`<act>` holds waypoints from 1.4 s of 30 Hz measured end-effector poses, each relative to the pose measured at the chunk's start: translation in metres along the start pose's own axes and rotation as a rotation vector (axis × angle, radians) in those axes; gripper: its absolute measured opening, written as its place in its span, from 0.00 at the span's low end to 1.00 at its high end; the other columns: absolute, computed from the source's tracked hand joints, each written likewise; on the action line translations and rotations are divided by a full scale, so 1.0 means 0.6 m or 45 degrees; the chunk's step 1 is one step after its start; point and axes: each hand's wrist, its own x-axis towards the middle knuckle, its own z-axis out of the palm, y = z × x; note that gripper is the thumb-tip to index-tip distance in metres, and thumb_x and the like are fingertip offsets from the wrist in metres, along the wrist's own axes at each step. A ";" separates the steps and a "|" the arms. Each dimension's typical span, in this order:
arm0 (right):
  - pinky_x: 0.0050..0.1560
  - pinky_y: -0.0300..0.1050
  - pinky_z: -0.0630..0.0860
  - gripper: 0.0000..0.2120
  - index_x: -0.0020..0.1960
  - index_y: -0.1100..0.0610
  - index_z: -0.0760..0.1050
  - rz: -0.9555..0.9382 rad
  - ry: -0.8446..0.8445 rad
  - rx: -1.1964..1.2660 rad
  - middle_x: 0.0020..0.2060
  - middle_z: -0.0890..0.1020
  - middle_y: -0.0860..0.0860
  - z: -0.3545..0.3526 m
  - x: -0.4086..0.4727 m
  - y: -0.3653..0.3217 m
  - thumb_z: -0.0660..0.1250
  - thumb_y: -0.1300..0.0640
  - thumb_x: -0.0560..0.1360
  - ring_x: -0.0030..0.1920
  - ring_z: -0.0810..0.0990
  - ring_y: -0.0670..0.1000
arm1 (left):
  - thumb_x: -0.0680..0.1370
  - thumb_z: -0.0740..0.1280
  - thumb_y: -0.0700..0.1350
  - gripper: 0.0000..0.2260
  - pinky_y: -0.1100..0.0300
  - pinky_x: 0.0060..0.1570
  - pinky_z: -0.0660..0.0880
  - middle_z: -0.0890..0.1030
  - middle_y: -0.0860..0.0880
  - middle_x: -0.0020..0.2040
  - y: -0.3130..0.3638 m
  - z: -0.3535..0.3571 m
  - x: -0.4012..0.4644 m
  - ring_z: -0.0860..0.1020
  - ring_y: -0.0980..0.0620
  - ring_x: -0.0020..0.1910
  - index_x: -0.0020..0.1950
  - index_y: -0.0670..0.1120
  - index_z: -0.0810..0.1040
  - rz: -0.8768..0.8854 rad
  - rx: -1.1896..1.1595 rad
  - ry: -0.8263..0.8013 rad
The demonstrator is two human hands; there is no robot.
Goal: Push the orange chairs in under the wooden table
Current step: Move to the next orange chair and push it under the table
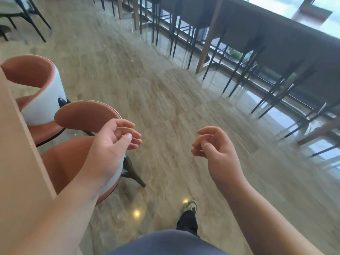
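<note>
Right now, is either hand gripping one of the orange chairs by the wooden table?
No, the left hand and right hand hang loosely curled in the air, holding nothing, above the nearer orange chair.

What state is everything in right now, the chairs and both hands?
Near orange chair: seat partly under the wooden table.
Far orange chair: also partly under.
Left hand: fingers loosely curled, holding nothing.
Right hand: fingers loosely curled, holding nothing.
</note>
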 end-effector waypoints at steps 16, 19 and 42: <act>0.48 0.45 0.82 0.15 0.53 0.55 0.78 -0.027 -0.201 -0.016 0.37 0.83 0.49 -0.204 0.376 0.008 0.57 0.71 0.80 0.40 0.83 0.50 | 0.83 0.59 0.31 0.12 0.57 0.46 0.83 0.85 0.49 0.42 0.009 0.301 0.271 0.86 0.46 0.44 0.55 0.45 0.78 0.026 0.052 0.169; 0.48 0.45 0.83 0.15 0.53 0.55 0.78 -0.021 -0.258 -0.016 0.37 0.83 0.49 -0.200 0.422 0.013 0.57 0.70 0.80 0.40 0.84 0.50 | 0.82 0.59 0.31 0.12 0.58 0.45 0.82 0.86 0.49 0.42 0.001 0.301 0.299 0.86 0.46 0.44 0.56 0.45 0.78 -0.015 0.039 0.223; 0.46 0.43 0.82 0.16 0.52 0.55 0.77 -0.108 -0.894 -0.061 0.36 0.82 0.47 0.302 0.911 -0.054 0.56 0.72 0.80 0.39 0.83 0.48 | 0.81 0.57 0.26 0.15 0.61 0.41 0.81 0.86 0.49 0.38 -0.032 -0.041 0.679 0.85 0.51 0.38 0.52 0.44 0.77 -0.082 0.019 0.930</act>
